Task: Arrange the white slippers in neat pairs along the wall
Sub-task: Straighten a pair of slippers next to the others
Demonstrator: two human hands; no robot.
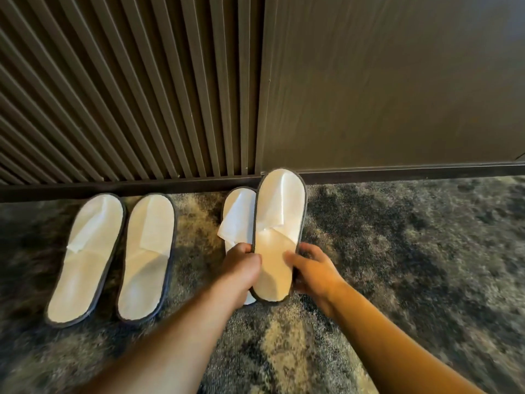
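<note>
1. Now, from the head camera, both hands grip one slipper (279, 223) at centre frame: left hand (241, 264) closed on its left edge, right hand (311, 270) on its right.
2. Its long axis points at the wall (397, 81), heel nearest the person.
3. Its mate (237, 217) lies just left, partly overlapped.
4. A finished pair (113, 257) sits lower left.

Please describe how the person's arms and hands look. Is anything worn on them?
Both arms are bare as far as the picture shows; no sleeves are visible. The left hand and the right hand wear no gloves. I see no watch, bracelet or ring, although the hands are slightly blurred, so a thin ring could be missed.
</note>
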